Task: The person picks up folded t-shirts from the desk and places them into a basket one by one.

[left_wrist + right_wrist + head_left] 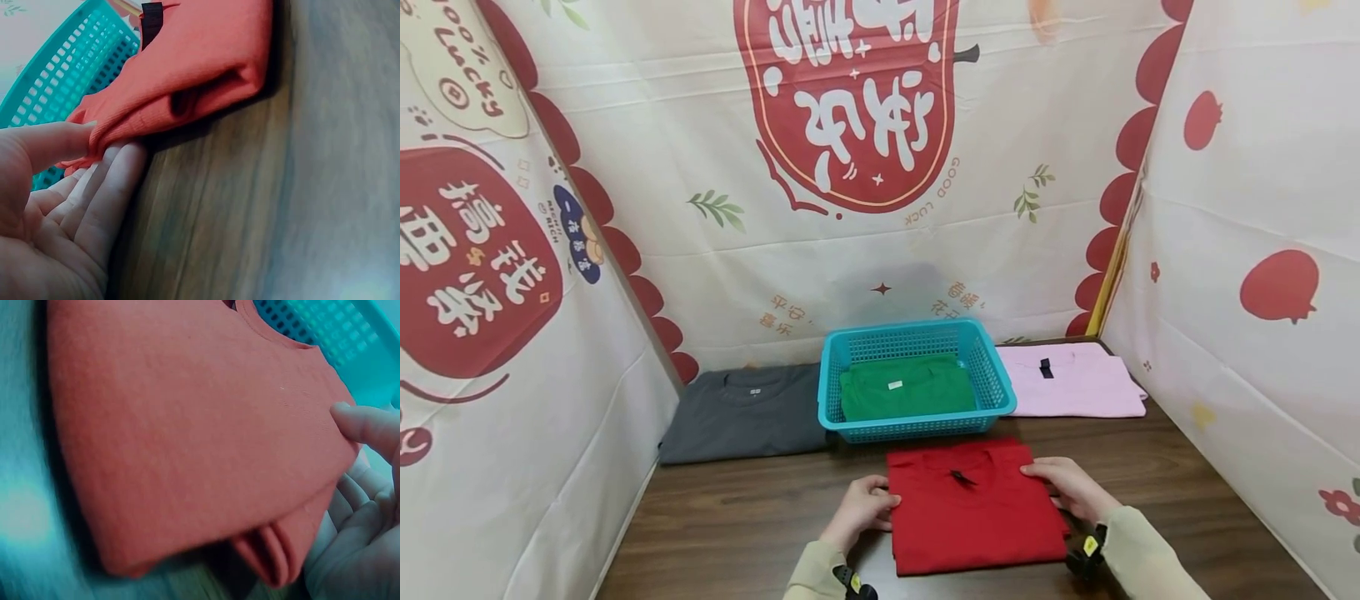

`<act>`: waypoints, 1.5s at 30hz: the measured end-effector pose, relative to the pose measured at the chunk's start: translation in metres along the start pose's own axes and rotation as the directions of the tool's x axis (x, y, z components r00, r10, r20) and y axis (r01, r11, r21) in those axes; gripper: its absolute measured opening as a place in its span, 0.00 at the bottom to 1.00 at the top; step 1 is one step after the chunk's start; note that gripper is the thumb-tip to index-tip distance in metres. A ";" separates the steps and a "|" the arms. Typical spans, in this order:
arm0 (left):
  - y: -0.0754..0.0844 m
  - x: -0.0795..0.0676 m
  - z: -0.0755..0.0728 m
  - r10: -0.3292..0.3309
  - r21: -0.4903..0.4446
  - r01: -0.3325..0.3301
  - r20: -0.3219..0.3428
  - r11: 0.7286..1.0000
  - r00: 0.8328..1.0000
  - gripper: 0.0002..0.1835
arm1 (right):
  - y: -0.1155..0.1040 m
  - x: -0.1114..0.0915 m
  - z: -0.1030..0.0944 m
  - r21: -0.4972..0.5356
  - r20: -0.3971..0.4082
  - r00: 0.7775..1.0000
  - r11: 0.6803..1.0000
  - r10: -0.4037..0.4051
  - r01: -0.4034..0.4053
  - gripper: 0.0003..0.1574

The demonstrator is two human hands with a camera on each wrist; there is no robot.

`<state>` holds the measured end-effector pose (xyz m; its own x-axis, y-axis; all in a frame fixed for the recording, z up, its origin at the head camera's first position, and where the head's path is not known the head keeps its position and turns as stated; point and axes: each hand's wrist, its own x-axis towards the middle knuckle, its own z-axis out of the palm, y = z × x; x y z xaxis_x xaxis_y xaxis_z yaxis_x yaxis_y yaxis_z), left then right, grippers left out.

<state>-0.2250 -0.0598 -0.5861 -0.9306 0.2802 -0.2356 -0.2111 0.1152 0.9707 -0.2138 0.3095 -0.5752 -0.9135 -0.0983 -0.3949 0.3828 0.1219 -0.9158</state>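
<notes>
A folded red T-shirt [973,512] with a black neck label lies in front of the blue basket [917,429]. My left hand [867,508] pinches its left edge, thumb on top and fingers underneath, as the left wrist view shows on the shirt's folded side [187,81]. At the opposite edge my right hand [1072,483] grips the shirt the same way; in the right wrist view its thumb [365,425] presses the top layer while the fingers go under the cloth. Inside the basket rests a folded green T-shirt [910,389] with a white label.
A folded dark grey T-shirt [748,417] lies left of the basket, and a folded pink T-shirt [1075,383] right of it. The brown wooden table [722,525] is enclosed by printed white cloth walls [647,167] at the back and both sides.
</notes>
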 end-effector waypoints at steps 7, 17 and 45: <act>-0.002 -0.002 -0.015 -0.018 0.026 0.018 -0.012 0.999 1.000 0.21 | -0.002 0.006 0.014 -0.004 0.012 1.000 1.000 -0.003 0.003 0.29; -0.003 -0.006 -0.033 -0.042 0.031 0.044 -0.035 0.999 0.999 0.22 | -0.007 0.012 0.030 0.003 0.040 0.999 1.000 -0.017 0.017 0.28; -0.004 -0.011 -0.045 -0.048 0.047 0.051 -0.062 0.998 0.997 0.22 | -0.002 0.017 0.040 -0.025 0.051 0.998 0.999 -0.032 0.033 0.32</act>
<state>-0.2269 -0.1059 -0.5847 -0.9360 0.2148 -0.2789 -0.2444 0.1739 0.9540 -0.2249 0.2680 -0.5827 -0.9170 -0.1522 -0.3688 0.3488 0.1430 -0.9262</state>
